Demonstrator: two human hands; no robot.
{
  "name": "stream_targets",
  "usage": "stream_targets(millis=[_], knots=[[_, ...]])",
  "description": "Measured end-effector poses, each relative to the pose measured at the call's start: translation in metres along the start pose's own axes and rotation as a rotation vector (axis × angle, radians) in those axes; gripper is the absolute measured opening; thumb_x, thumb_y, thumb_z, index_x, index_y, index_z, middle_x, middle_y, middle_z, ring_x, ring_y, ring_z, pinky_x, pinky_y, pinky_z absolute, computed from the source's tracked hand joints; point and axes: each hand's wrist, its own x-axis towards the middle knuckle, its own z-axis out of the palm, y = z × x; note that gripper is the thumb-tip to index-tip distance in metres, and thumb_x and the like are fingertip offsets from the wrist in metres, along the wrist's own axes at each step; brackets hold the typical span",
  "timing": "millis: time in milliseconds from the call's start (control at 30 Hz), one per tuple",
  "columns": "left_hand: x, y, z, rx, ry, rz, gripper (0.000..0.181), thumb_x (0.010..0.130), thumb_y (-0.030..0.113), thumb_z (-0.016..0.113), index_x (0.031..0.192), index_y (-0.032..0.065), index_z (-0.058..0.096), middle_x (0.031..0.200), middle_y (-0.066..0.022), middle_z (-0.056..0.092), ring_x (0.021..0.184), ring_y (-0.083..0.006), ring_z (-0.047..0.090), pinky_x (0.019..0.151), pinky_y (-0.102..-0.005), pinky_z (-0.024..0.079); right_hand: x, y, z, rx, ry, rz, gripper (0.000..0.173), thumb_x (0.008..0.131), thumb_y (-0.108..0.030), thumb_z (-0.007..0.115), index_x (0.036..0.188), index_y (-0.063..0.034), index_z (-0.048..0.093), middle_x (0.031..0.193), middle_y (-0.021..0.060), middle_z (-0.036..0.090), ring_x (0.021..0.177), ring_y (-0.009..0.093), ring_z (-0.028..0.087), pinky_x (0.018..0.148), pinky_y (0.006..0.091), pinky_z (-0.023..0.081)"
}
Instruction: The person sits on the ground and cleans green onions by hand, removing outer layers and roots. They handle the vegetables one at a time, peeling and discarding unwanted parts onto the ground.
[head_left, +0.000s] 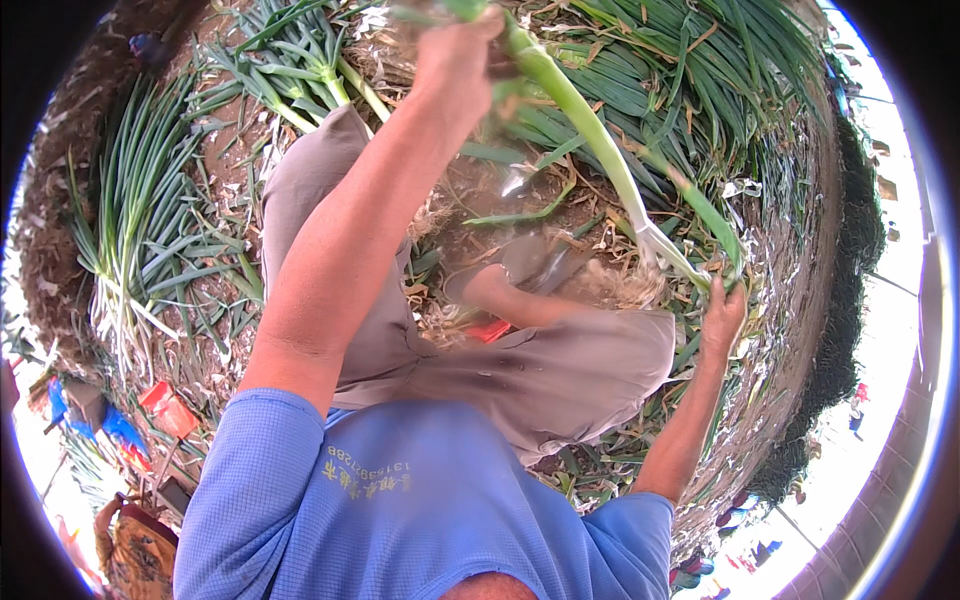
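My left hand (459, 64) is raised at the top centre, gripping a large green onion stalk (581, 112) near its leafy part. The stalk slants down to the right, and its paler lower part ends near blurred roots. At the right, my right hand (724, 315) pinches a thin strip of outer leaf (679, 255) that joins the stalk's pale part. A bent green leaf piece (709, 214) also runs into these fingers. The fingertips of my left hand are partly blurred and cut by the top edge.
Heaped green onions (690, 75) lie at the upper right, another bunch (315, 75) at the upper left, and thin ones (131, 217) at the far left. Leaf scraps cover the soil around my bent legs. A red object (169, 409) and a wooden seat-like thing (139, 551) stand at the lower left.
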Motion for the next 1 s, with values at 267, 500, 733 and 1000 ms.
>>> stream_targets(millis=[267, 500, 733, 1000], knots=[[0.023, 0.032, -0.029, -0.054, 0.005, 0.275, 0.015, 0.102, 0.019, 0.059, 0.098, 0.0069, 0.067, 0.079, -0.0038, 0.064, 0.068, -0.0179, 0.061, 0.061, -0.0334, 0.051, 0.040, 0.237, -0.074, -0.265, 0.365, 0.280, 0.057, 0.093, -0.036, 0.067, 0.116, 0.0165, 0.059, 0.114, 0.0341, 0.065, 0.100, 0.046, 0.065, 0.091, 0.0501, 0.049], [0.021, 0.037, -0.029, -0.005, 0.041, 0.229, 0.015, 0.100, 0.017, 0.059, 0.098, 0.0054, 0.067, 0.079, -0.0055, 0.064, 0.067, -0.0202, 0.061, 0.059, -0.0364, 0.054, 0.028, 0.235, -0.091, -0.364, 0.110, 0.307, 0.078, 0.091, -0.045, 0.067, 0.139, 0.0128, 0.048, 0.135, 0.0317, 0.058, 0.124, 0.039, 0.059, 0.103, 0.0439, 0.045], [0.031, 0.020, -0.027, 0.055, -0.005, 0.171, 0.016, 0.100, 0.019, 0.059, 0.098, 0.0069, 0.069, 0.078, -0.0051, 0.065, 0.066, -0.0199, 0.061, 0.058, -0.0361, 0.052, -0.015, -0.072, 0.032, 0.356, -0.550, -0.185, 0.078, 0.097, -0.066, 0.050, 0.145, -0.0038, 0.049, 0.140, 0.0191, 0.057, 0.125, 0.029, 0.059, 0.105, 0.0431, 0.048], [0.031, 0.026, -0.032, 0.138, 0.027, 0.117, 0.020, 0.101, 0.025, 0.060, 0.096, 0.0086, 0.071, 0.077, -0.0045, 0.066, 0.066, -0.0168, 0.062, 0.053, -0.0321, 0.047, -0.057, -0.130, 0.080, 0.576, -0.898, -0.135, 0.035, 0.094, -0.014, 0.070, 0.125, 0.0002, 0.061, 0.103, 0.0050, 0.069, 0.093, 0.011, 0.061, 0.083, 0.0294, 0.052]])
